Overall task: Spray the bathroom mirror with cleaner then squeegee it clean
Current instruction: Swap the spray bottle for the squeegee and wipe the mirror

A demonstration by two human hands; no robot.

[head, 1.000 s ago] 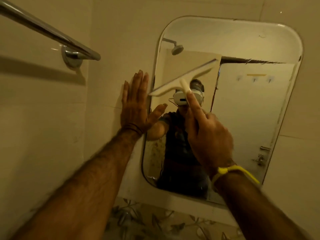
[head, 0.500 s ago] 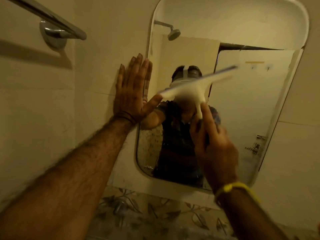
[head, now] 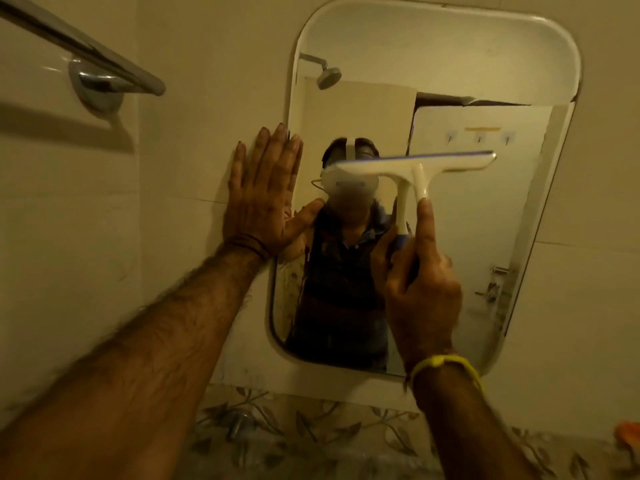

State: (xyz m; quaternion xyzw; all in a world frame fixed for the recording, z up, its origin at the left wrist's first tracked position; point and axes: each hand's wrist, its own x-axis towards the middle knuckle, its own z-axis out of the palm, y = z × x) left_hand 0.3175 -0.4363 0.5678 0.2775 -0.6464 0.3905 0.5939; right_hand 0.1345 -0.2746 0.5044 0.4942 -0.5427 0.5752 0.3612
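Observation:
A rounded rectangular mirror (head: 485,220) hangs on the tiled wall ahead. My right hand (head: 420,285) grips the handle of a white squeegee (head: 415,164), index finger stretched up along the handle. Its blade lies nearly level across the middle of the glass. My left hand (head: 263,199) rests flat on the wall at the mirror's left edge, fingers spread, thumb over the glass. No spray bottle is in view.
A chrome towel bar (head: 86,50) juts from the wall at upper left. Below the mirror runs a leaf-patterned tile band (head: 311,431). Something orange (head: 628,434) shows at the lower right edge. The mirror reflects a shower head and a door.
The squeegee has slid right and down across the glass, its blade turning from a steep tilt to nearly level. My left hand has stayed flat against the wall.

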